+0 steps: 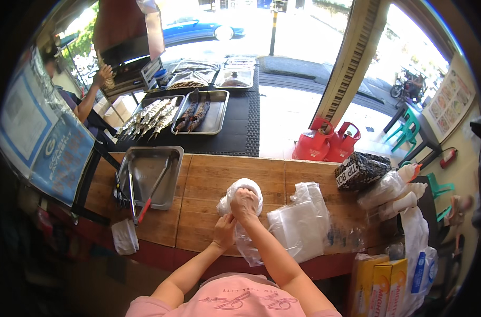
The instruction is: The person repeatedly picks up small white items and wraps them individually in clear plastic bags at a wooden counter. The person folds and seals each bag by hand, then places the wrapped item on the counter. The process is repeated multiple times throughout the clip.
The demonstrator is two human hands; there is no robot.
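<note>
My right hand (pixel 246 204) is curled over a white round bundle (pixel 246 184) in clear plastic on the wooden counter (pixel 208 178). Its fingertips are hidden against the bundle. Just below and to the left, my left hand (pixel 224 231) has bent fingers at the edge of the clear plastic bag (pixel 246 243), which hangs toward the counter's front edge. To the right lies a stack of clear plastic bags (pixel 298 226), close to my right forearm.
Tongs (pixel 147 208) rest across a steel tray (pixel 151 190), left, near a folded white cloth (pixel 124 237). Beyond are foil-wrapped food (pixel 153 115) and grilled fish (pixel 198 115). A tip box (pixel 361 170) and bottles (pixel 406 173) stand right. Another person's hand (pixel 103 76) is far left.
</note>
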